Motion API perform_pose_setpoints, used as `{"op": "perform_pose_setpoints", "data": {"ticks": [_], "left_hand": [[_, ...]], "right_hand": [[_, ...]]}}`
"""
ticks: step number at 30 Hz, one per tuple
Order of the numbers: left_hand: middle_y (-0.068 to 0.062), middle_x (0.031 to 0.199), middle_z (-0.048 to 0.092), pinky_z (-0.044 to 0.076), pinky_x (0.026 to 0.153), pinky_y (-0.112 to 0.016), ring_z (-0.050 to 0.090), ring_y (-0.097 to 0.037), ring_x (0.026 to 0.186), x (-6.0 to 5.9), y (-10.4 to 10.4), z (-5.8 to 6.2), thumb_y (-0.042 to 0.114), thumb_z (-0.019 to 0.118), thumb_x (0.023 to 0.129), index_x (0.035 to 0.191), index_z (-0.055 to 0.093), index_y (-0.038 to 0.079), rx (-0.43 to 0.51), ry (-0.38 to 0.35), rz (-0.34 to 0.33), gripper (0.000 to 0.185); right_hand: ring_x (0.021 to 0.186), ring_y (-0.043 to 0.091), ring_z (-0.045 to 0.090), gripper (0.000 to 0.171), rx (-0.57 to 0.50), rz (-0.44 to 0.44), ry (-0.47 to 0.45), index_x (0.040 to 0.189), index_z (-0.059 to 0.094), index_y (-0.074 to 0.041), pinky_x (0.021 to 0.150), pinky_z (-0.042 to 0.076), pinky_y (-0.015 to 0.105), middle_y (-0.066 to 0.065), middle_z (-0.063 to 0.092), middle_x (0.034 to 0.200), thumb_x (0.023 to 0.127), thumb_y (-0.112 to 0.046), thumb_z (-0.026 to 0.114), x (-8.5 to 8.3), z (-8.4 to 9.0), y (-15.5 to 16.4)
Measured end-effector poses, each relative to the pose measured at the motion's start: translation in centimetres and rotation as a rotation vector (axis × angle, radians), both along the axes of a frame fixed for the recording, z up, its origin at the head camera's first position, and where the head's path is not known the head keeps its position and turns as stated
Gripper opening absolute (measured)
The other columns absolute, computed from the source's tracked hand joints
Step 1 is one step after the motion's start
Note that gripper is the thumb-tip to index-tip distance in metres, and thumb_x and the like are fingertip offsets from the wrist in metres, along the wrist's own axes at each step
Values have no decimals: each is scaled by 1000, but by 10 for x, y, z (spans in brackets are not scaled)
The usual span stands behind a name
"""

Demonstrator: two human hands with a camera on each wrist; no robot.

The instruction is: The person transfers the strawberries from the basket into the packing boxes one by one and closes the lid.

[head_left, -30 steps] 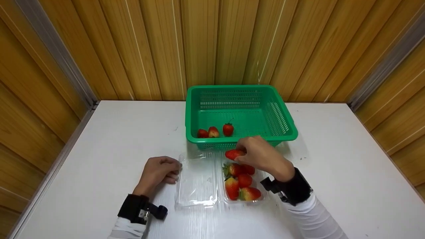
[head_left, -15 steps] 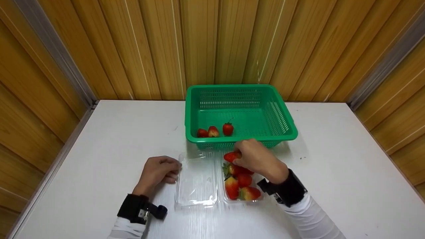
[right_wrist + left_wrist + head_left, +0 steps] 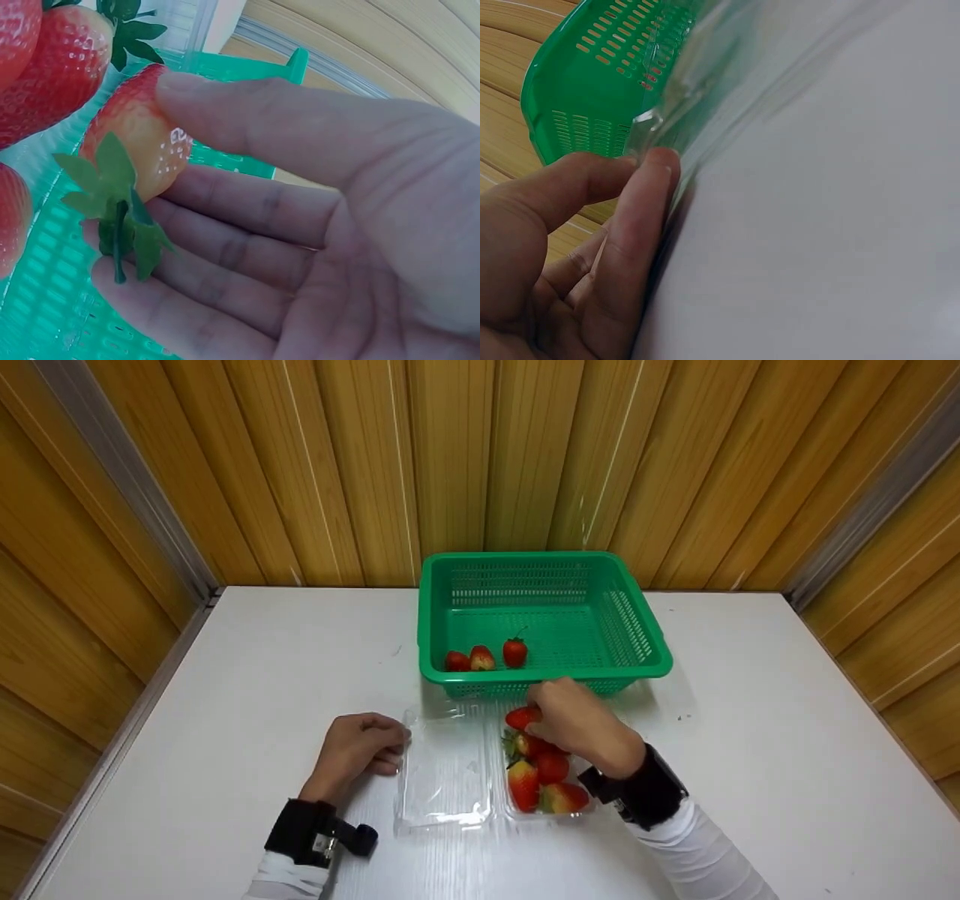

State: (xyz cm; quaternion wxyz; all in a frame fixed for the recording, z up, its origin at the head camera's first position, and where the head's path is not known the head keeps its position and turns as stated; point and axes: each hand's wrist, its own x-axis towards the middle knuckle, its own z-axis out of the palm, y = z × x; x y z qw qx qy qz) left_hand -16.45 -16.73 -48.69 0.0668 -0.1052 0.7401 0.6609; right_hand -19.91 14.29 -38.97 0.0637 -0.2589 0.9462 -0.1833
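My right hand (image 3: 583, 727) holds a strawberry (image 3: 520, 718) at the far end of the filled half of a clear plastic clamshell box (image 3: 480, 817). In the right wrist view the thumb lies on one side of that strawberry (image 3: 142, 139) and the fingers on the other, its green leaves toward the fingertips. Several strawberries (image 3: 523, 785) lie in the box's right half, partly hidden by the hand. On the left, my left hand (image 3: 358, 750) pinches the outer edge of the open lid (image 3: 446, 772); the left wrist view shows thumb and finger on the clear rim (image 3: 646, 124).
Just behind the box stands a green perforated basket (image 3: 546, 676), with 3 strawberries (image 3: 514, 652) near its front left. A white tabletop (image 3: 300, 652) lies beneath everything. Wood-patterned panels (image 3: 450, 457) enclose the back and sides.
My right hand has moved slightly left and toward me, lowering the strawberry toward those in the box. The left hand has stayed at the lid's edge.
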Motion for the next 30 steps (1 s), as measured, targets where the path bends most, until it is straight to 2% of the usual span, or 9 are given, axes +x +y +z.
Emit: {"op": "perform_pose_setpoints", "data": {"ticks": [7, 17, 20, 26, 30], "left_hand": [[-15, 81, 73, 65, 58, -33, 69, -19, 58, 0, -1, 0, 5, 78, 89, 102, 77, -5, -5, 12, -6, 17], [-15, 81, 73, 65, 59, -33, 69, -19, 58, 0, -1, 1, 5, 78, 90, 102, 77, -6, 0, 8, -13, 16], [-15, 81, 72, 66, 59, -33, 69, -18, 58, 0, -2, 1, 4, 77, 90, 103, 76, -7, 9, 11, -20, 17], [-15, 80, 72, 66, 59, -34, 69, -18, 58, 0, -2, 0, 5, 78, 90, 103, 77, -6, 8, 18, -23, 17], [-15, 80, 72, 65, 59, -33, 69, -19, 58, 0, -1, -1, 5, 78, 90, 103, 77, -6, -1, 17, -20, 17]], "right_hand": [[65, 22, 47, 23, 25, -28, -1, 78, 63, -6, 60, 43, 32, 0, 42, 67, 89, 1, 82, 2, -3, -4], [65, 22, 45, 29, 52, -21, 71, 70, 59, -7, 57, 41, 33, -1, 40, 64, 88, 2, 80, 3, -9, -8], [64, 22, 45, 31, 52, -22, 86, 68, 57, -8, 56, 39, 33, -1, 40, 64, 87, 3, 79, 3, -11, -8], [63, 22, 48, 28, 55, -28, 90, 66, 57, -9, 57, 46, 35, 1, 43, 66, 83, 5, 76, 0, -17, -8], [63, 21, 48, 29, 47, -26, 77, 64, 57, -10, 56, 45, 34, 0, 43, 65, 81, 7, 74, -1, -19, -8]]}}
